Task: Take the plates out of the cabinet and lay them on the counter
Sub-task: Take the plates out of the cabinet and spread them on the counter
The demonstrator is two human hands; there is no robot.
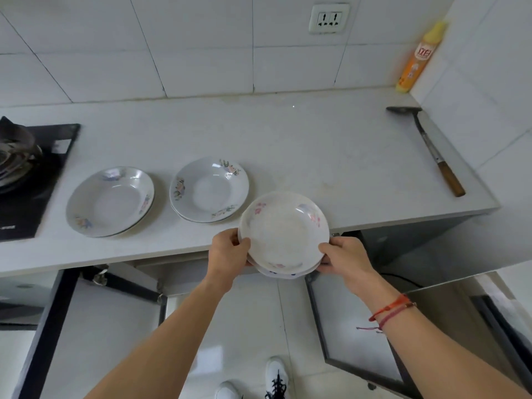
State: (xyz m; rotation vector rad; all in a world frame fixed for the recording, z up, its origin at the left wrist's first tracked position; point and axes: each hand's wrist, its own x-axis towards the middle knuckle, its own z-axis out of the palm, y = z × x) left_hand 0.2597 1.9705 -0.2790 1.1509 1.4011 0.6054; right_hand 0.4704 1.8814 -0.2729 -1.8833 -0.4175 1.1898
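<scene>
A small stack of white plates with faint pink flowers [283,233] hangs over the counter's front edge, held from both sides. My left hand [230,250] grips its left rim and my right hand [344,256] grips its right rim. Two floral plates lie on the white counter [331,156]: one at the left [110,201], and one in the middle [209,190] that seems to rest on another plate. Below the counter the cabinet doors [354,326] stand open; the cabinet's inside is hidden.
A black gas stove [26,174] fills the counter's left end. A metal spatula with a wooden handle [429,148] lies at the right, near the side wall. An orange and yellow bottle [417,57] stands in the back right corner. A wall socket [329,18] is above.
</scene>
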